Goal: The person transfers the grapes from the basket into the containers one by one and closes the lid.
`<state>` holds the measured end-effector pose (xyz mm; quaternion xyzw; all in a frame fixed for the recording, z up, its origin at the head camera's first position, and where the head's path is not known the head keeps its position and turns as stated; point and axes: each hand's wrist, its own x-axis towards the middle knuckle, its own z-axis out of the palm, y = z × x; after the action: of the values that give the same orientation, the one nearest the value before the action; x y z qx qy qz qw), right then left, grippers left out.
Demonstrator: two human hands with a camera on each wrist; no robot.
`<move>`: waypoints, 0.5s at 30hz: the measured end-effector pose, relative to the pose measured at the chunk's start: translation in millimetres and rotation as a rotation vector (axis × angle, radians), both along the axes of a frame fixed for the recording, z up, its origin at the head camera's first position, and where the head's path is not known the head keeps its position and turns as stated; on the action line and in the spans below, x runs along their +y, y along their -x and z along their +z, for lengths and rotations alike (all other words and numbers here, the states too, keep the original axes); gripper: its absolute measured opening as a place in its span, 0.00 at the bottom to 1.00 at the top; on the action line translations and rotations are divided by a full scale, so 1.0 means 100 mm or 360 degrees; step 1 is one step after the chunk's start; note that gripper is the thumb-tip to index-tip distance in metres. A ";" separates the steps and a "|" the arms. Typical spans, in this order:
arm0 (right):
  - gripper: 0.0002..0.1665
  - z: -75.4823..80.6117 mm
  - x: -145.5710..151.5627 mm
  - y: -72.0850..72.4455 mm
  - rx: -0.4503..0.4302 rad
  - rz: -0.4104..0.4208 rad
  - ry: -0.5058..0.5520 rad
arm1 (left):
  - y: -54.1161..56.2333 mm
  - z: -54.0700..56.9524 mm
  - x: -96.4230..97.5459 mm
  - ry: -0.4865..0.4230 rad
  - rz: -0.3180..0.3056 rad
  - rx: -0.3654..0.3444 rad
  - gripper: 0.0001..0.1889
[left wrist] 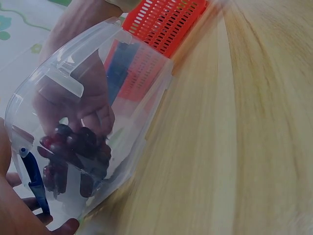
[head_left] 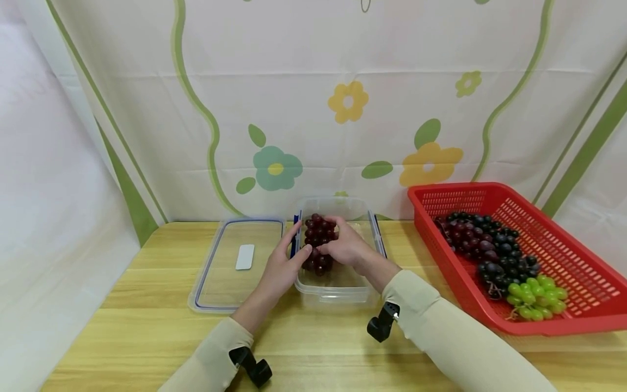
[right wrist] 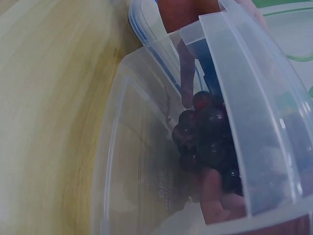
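A bunch of dark red grapes point(head_left: 318, 262) lies inside a clear plastic container point(head_left: 333, 294) with blue side latches. Reaching in over the right side, my right hand point(head_left: 346, 246) grips the bunch, its fingers and thumb pressed in among the fruit. My left hand point(head_left: 278, 271) holds the container's left wall, thumb over the rim beside the grapes and fingers outside by the blue latch point(left wrist: 33, 178). Through the clear wall in the right wrist view, the grapes point(right wrist: 208, 137) sit between the two hands.
Left of the container a clear lid point(head_left: 220, 275) with a blue seal and a white label lies flat. At the right stands a red perforated basket point(head_left: 583, 234) with black grapes point(head_left: 509, 256), dark red grapes point(head_left: 470, 239) and green grapes point(head_left: 536, 296). Behind hangs a flowered curtain point(head_left: 303, 98).
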<state>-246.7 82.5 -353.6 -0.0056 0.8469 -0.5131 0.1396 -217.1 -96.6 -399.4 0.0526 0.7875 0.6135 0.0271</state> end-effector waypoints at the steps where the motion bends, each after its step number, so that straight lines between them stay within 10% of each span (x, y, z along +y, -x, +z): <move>1: 0.45 0.00 0.00 0.00 -0.0007 0.0001 -0.0006 | 0.00 0.00 0.00 0.0001 -0.0002 0.0006 0.35; 15: 0.52 -0.03 -0.02 -0.01 0.0055 0.0055 0.0017 | 0.00 0.00 0.00 0.0009 -0.0006 0.0000 0.35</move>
<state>-245.5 80.5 -356.4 -0.0299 0.8461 -0.5150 0.1339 -216.7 -97.0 -399.6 0.0540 0.7890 0.6113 0.0282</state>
